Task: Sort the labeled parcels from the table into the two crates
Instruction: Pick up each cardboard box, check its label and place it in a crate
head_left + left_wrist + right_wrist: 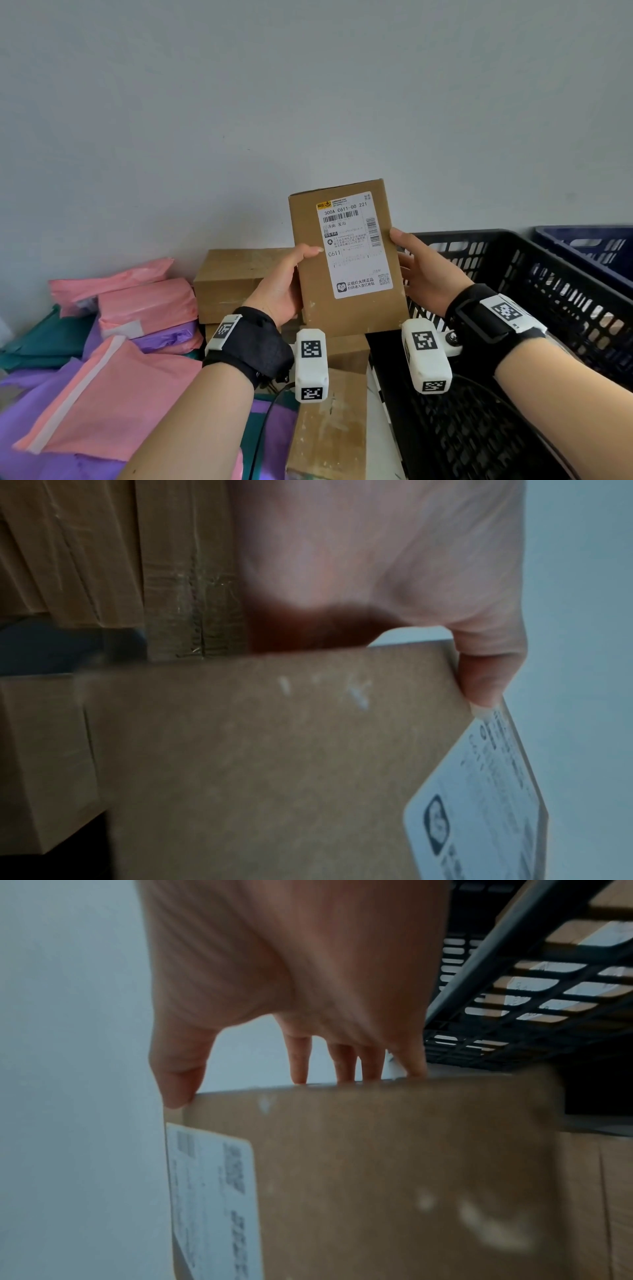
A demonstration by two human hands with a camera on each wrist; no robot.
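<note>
I hold a brown cardboard parcel upright in front of me, its white shipping label facing me, marked C611. My left hand grips its left edge, thumb on the front face. My right hand grips the right edge, thumb on the front and fingers behind. The left wrist view shows the parcel's side under my left hand with the thumb on the label edge. In the right wrist view my right hand pinches the parcel. A black crate sits just right of the parcel, a dark blue crate behind it.
More brown boxes are stacked behind and below the held parcel. Pink, purple and green mailer bags are piled at the left. A plain grey wall fills the background. Boxes with labels show through the black crate's slats.
</note>
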